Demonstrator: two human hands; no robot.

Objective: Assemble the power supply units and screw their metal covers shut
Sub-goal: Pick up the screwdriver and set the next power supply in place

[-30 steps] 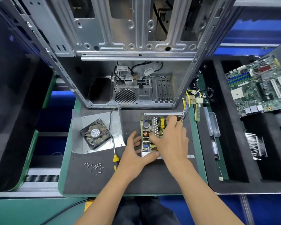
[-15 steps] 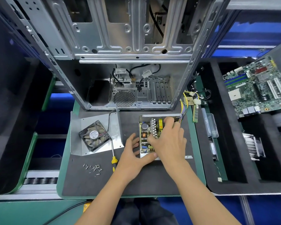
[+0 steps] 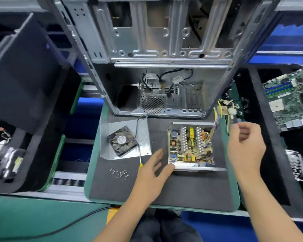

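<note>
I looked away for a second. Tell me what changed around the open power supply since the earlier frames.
The right hand lifted off the power supply and swung out to its right; it holds nothing I can see. The left hand opened, with only its thumb at the unit's near left corner. The power supply, fan cover, screwdriver and loose screws stayed put.
</note>
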